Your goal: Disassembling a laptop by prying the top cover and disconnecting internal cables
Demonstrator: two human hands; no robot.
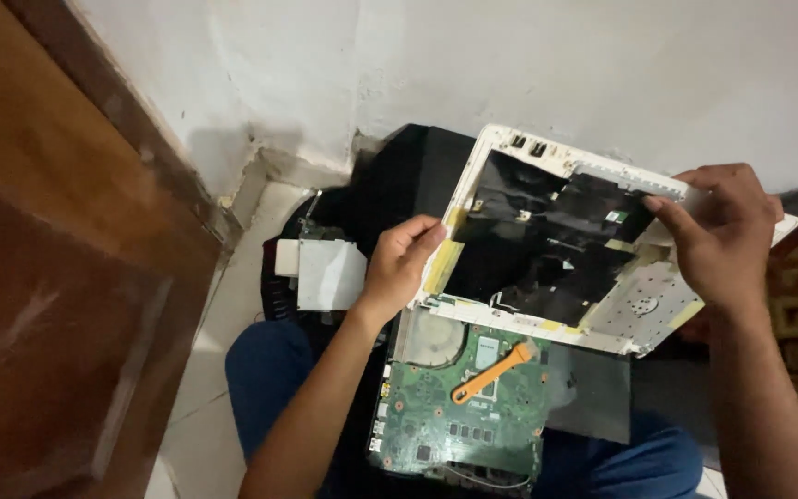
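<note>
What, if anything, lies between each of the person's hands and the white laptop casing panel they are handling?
Nothing visible does. The left hand grips the left edge of the white casing panel directly, and the right hand grips its upper right edge. The orange pry tool rests on the green circuit board below, apart from both hands.

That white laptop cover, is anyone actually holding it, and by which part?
Yes. The left hand grips the white laptop cover by its left edge, and the right hand grips its right edge, lifted above the green circuit board.
</note>
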